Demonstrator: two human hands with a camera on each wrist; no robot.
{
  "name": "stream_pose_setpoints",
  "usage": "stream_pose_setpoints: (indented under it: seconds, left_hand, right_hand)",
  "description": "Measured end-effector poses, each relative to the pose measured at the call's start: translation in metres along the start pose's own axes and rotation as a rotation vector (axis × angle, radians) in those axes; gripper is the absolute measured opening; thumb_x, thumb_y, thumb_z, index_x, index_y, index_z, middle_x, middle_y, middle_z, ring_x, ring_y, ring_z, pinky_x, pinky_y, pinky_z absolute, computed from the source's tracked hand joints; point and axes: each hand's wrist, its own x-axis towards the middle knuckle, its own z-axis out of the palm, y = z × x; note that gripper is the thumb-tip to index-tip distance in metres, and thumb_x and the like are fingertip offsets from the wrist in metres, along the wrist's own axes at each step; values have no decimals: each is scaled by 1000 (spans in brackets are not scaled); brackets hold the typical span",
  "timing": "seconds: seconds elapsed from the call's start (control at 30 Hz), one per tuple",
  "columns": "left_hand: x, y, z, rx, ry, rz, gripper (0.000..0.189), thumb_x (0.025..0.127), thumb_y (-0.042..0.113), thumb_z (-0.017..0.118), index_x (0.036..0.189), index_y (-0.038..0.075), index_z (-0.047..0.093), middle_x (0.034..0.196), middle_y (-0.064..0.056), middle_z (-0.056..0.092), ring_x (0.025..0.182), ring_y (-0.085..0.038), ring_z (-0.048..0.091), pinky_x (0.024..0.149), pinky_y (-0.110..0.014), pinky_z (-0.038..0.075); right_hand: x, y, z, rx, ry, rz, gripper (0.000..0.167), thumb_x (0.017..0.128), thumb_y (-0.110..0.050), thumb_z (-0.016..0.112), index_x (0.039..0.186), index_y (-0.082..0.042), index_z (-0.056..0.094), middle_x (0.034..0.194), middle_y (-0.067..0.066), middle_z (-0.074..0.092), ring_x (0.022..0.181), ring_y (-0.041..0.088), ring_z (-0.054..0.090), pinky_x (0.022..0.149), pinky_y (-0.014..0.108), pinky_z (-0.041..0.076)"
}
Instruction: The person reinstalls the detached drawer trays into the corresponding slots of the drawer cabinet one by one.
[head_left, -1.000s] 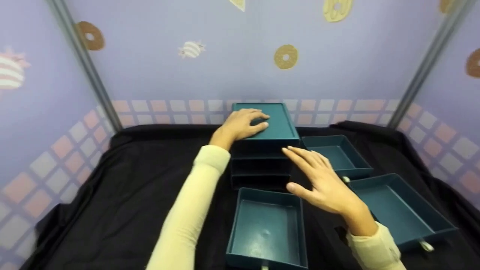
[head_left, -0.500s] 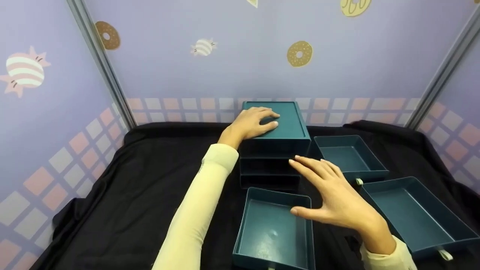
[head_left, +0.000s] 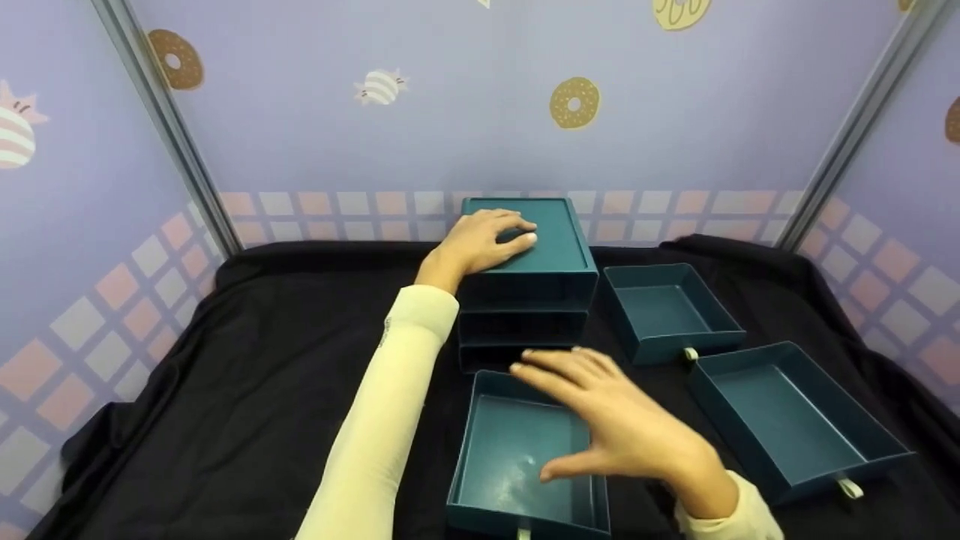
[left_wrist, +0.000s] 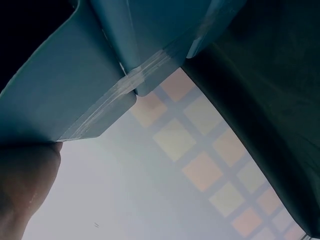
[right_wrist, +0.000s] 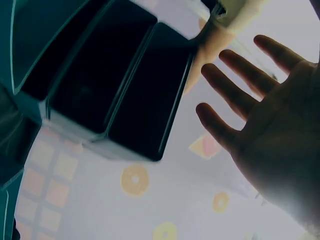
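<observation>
A teal drawer cabinet (head_left: 551, 240) with several open, dark slots stands at the back middle. My left hand (head_left: 480, 241) rests on the left part of its top, fingers relaxed. The left wrist view shows the cabinet's side (left_wrist: 65, 85) with clear tape across a seam. In front of the cabinet lies a loose teal drawer (head_left: 517, 450) with a pale pull tab at its near end. Above that drawer hovers my right hand (head_left: 607, 420), its fingers spread and holding nothing. In the right wrist view the slots (right_wrist: 100, 65) show beside the outstretched fingers (right_wrist: 235, 95).
Two more teal drawers lie to the right: a farther one (head_left: 667, 307) beside the cabinet and a nearer one (head_left: 795, 420). Black cloth (head_left: 262, 390) covers the table. Patterned lilac walls (head_left: 465, 135) rise at the back and both sides.
My right hand has come down and leftward, from beside the cabinet's front to over the near drawer. The left hand has stayed on the cabinet top. The head view has shifted slightly.
</observation>
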Motion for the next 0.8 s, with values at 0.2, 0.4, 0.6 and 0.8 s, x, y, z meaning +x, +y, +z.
stream_pose_setpoints:
  seconds: [0.2,0.4,0.6,0.8]
  left_hand:
    - [0,-1,0,-2,-4,8,54,110,61,43,157,35,55,172,0,35,162,-30,25,133,-55,14]
    - [-5,-3,2,-17,-12,6,54,110,60,45,158,35,53,172,-1,35,162,-30,25,133,-56,15]
    - [-6,-5,1,-32,10,14,54,110,58,47,157,33,55,171,-3,38,161,-31,28,133,-55,16]
    - [-1,0,0,-36,5,12,54,110,60,45,156,34,55,171,-2,37,161,-31,27,133,-56,16]
  right_hand:
    - [4,-9,15,74,-99,-48,108,77,-70,83,167,-31,37,169,-8,36,151,23,43,123,62,32]
    - [3,-13,27,59,-156,-115,96,81,-71,81,161,-32,45,168,-7,38,153,23,39,121,57,39]
    - [6,-15,34,39,-230,-156,77,84,-72,77,143,-26,61,166,-5,41,154,22,39,122,55,37]
    - [7,-13,41,26,-259,-157,61,86,-69,76,128,-25,66,158,-3,50,150,20,44,122,52,38]
